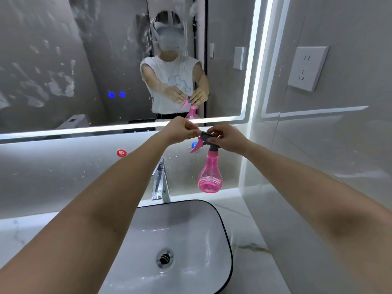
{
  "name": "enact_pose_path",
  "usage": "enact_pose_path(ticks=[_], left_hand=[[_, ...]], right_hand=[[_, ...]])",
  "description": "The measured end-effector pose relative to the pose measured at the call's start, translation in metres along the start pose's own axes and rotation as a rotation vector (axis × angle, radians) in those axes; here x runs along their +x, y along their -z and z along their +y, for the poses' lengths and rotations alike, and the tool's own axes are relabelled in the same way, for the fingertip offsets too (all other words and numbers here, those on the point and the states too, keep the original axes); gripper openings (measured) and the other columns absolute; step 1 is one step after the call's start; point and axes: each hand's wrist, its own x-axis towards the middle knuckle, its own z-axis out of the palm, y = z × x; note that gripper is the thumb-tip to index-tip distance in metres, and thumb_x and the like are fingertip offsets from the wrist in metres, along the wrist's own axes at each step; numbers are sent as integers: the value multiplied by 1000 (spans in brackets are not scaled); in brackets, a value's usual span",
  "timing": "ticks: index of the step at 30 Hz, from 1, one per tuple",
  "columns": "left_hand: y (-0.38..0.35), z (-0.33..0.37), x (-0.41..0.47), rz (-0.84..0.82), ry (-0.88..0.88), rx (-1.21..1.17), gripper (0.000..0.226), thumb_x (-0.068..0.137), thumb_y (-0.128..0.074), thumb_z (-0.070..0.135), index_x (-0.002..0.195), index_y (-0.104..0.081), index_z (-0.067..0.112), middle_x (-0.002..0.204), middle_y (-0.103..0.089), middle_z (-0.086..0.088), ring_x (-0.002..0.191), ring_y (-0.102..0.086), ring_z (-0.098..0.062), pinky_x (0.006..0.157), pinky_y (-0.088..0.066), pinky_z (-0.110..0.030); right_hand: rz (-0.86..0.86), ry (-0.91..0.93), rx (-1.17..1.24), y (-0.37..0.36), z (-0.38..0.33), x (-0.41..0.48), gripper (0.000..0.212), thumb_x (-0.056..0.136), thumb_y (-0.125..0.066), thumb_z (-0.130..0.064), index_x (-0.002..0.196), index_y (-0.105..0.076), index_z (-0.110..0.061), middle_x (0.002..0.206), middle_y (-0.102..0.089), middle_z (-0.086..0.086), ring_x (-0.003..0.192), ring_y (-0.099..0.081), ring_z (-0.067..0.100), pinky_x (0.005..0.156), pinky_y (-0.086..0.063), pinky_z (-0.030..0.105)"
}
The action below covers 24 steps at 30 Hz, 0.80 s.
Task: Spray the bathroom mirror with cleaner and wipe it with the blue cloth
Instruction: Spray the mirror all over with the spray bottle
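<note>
Both hands point(182, 129) on the pink bottle point(210, 175), up in front of the mirror point(63, 60)

Right hand point(228, 139) grips the dark spray head w/ fingers curled round it, bottle hanging upright below, some pink liquid at the bottom. Left fingertips pinch the nozzle point(204, 135) at the front, so hands are close together, nearly touching. Pink trigger point(196, 147) sticks out down-left, nobody's finger on it afaict. Bottle is in the air over the back of the sink point(224, 230), just right of the faucet point(160, 181). Mirror has white smeary streaks on the left and top.
</note>
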Motion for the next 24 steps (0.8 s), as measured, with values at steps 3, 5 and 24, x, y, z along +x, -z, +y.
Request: enact_pose_path(ticks=[3, 5, 24], left_hand=[[-4, 1, 0, 4, 3, 22, 27, 83, -68, 24, 103, -71, 6, 90, -71, -9, 90, -66, -25, 88, -53, -38], [-4, 0, 1, 7, -5, 42, 28, 84, -68, 25, 105, -71, 6, 90, -70, -7, 87, -65, -21, 79, -53, -30], [0, -10, 2, 45, 8, 189, 24, 96, -49, 28, 97, -66, 11, 86, -60, -3, 84, -58, -20, 70, -46, -28]], right_hand=[[-10, -22, 31, -2, 5, 1, 22, 86, -67, -17, 106, -69, -11, 95, -70, 3, 80, -63, 16, 76, -51, 25], [-29, -21, 50, -2, 5, 3, 22, 86, -67, -17, 107, -68, -9, 95, -70, 5, 84, -65, 21, 80, -54, 30], [-45, 71, 145, -10, -3, 20, 21, 87, -65, -10, 106, -67, -1, 93, -68, 10, 86, -65, 25, 85, -55, 46]])
